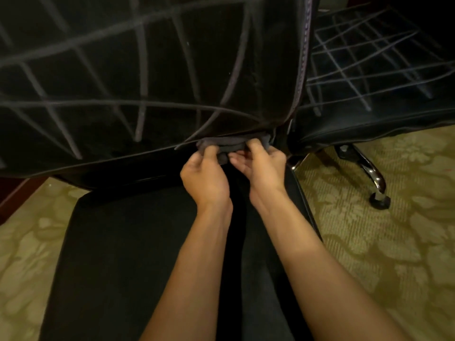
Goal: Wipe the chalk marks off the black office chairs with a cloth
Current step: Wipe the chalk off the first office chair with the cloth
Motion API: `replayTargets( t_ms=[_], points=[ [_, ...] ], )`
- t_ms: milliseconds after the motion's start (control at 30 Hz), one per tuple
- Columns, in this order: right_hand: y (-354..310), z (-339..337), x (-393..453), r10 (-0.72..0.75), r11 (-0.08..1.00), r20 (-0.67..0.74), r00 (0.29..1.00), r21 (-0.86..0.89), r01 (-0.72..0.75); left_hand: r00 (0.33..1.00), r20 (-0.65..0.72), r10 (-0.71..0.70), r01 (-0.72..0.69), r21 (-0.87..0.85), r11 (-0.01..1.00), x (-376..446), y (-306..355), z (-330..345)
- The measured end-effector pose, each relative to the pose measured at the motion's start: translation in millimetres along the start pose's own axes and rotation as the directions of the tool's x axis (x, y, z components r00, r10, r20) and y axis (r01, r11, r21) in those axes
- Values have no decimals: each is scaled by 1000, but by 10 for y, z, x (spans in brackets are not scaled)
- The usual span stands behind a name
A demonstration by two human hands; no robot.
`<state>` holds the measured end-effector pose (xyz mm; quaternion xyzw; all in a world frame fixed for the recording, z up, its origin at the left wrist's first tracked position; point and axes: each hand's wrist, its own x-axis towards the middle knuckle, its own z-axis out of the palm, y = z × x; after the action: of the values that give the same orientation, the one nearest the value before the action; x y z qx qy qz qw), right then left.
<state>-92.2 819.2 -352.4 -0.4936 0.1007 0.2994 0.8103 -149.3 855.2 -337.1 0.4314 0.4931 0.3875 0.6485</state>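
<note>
A black office chair's backrest [147, 70] fills the upper left, crossed by pale chalk lines in a grid. At its lower edge a dark grey cloth [229, 145] is bunched up. My left hand [205, 178] pinches the cloth's left end and my right hand [261, 166] pinches its right end, thumbs close together. A second black chair [369, 70] to the right carries a similar chalk grid on its seat. Below my forearms lies a plain black seat [123, 254] with no marks visible.
Patterned olive carpet [381, 230] spreads to the right and lower left. The second chair's chrome leg and castor [379, 193] stick out on the right. A dark red wooden edge [14, 195] runs at the far left.
</note>
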Motion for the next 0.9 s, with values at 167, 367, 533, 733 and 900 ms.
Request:
replayTargets(
  t_ms=[167,367,533,733,900],
  points=[
    [58,81,26,-83,996,-52,995,-48,80,999,14,-33,33,4,999,165,1,11],
    [35,-173,205,-136,982,-222,966,-157,103,982,65,-178,156,261,953,271,-286,186],
    [-73,-376,218,-218,966,-262,940,-197,169,977,134,-168,115,337,935,119,-302,306],
    [-305,-542,225,-258,950,-104,960,-210,233,971,178,-159,125,185,975,-169,-281,428],
    [-234,-617,325,-239,907,-184,953,-394,152,968,80,-237,203,301,932,-120,-350,438]
  ],
)
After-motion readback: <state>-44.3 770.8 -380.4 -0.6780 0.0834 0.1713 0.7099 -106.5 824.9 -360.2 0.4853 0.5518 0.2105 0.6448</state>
